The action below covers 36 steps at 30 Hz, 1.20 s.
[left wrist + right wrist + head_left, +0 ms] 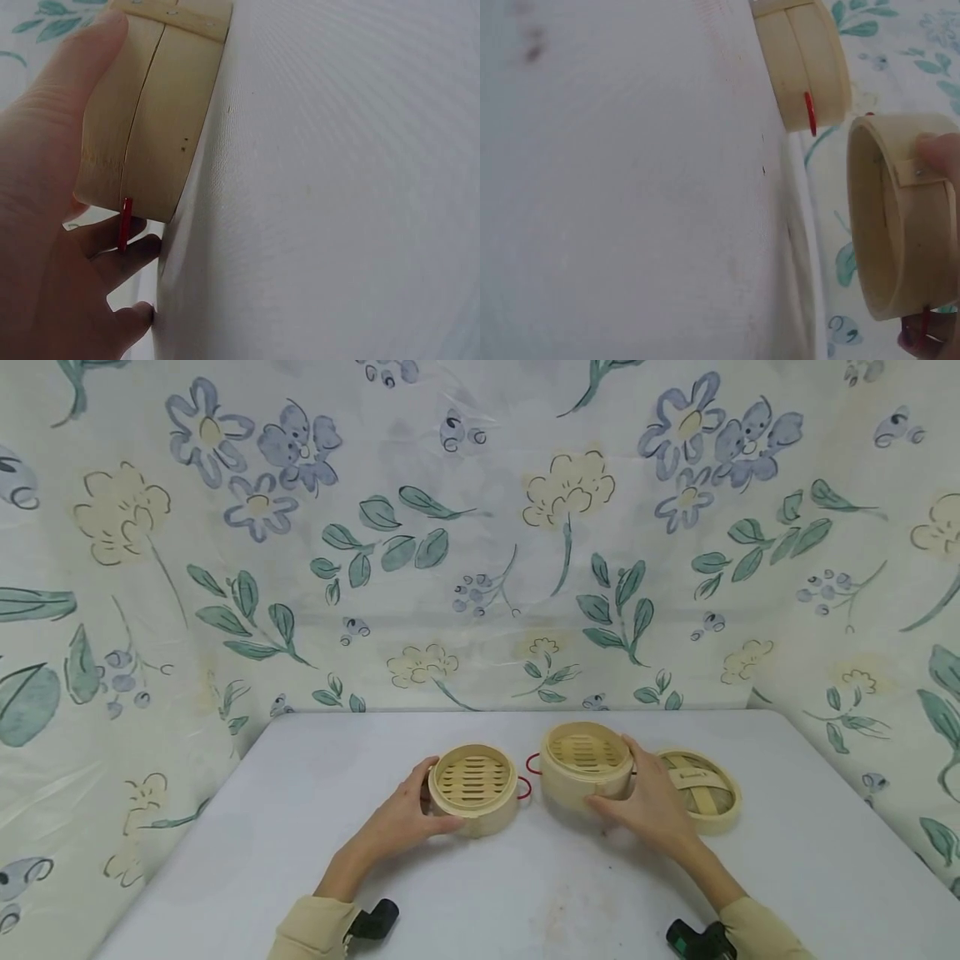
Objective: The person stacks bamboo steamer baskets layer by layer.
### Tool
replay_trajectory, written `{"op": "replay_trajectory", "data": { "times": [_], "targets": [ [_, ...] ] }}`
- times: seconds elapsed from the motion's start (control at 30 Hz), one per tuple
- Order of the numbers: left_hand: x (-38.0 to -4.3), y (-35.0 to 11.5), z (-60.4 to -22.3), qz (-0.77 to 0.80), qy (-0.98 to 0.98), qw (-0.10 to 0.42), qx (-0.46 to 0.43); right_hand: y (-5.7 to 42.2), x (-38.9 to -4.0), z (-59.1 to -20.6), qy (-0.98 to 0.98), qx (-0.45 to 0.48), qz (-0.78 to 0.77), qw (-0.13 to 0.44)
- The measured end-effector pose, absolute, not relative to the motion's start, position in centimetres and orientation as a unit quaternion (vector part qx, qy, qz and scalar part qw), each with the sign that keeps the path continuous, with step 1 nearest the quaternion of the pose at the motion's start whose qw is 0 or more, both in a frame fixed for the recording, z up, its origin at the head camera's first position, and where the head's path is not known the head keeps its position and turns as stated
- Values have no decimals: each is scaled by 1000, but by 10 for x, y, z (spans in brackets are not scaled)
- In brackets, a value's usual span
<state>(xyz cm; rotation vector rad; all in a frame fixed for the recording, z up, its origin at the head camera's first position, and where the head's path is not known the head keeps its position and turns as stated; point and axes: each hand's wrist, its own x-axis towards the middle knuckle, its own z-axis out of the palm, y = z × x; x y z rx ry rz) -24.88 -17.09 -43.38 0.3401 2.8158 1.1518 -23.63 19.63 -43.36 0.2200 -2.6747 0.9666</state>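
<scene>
A round bamboo steamer basket (pixel 491 817) with a slatted floor sits on the white table. My left hand (pixel 401 818) grips it from the left, thumb on its near wall and fingers round the far side. Beside it, my right hand (pixel 660 806) holds a second bamboo steamer basket (pixel 573 787) by its right side. In the right wrist view this basket (pixel 922 247) is raised off the table, its hollow underside showing. Both baskets have red loops, one (pixel 125 225) near my left fingers. A woven bamboo steamer lid (pixel 723 785) lies behind my right hand, partly hidden.
The white table (pixel 247 860) reaches back to a flower-patterned cloth (pixel 480 610), which also hangs at both sides. Black devices (pixel 378 918) are strapped at both wrists, below the sleeves. Small dark specks mark the table's middle.
</scene>
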Motion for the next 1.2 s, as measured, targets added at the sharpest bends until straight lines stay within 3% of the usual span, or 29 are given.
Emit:
{"op": "replay_trajectory", "data": {
  "times": [0.57, 1.2],
  "targets": [
    [-254, -164, -437, 391, 912, 46, 117, 160, -247, -415, -903, 114, 383, 158],
    [-251, -170, -433, 369, 922, 44, 110, 105, -251, -419, -889, 111, 417, 153]
  ]
}}
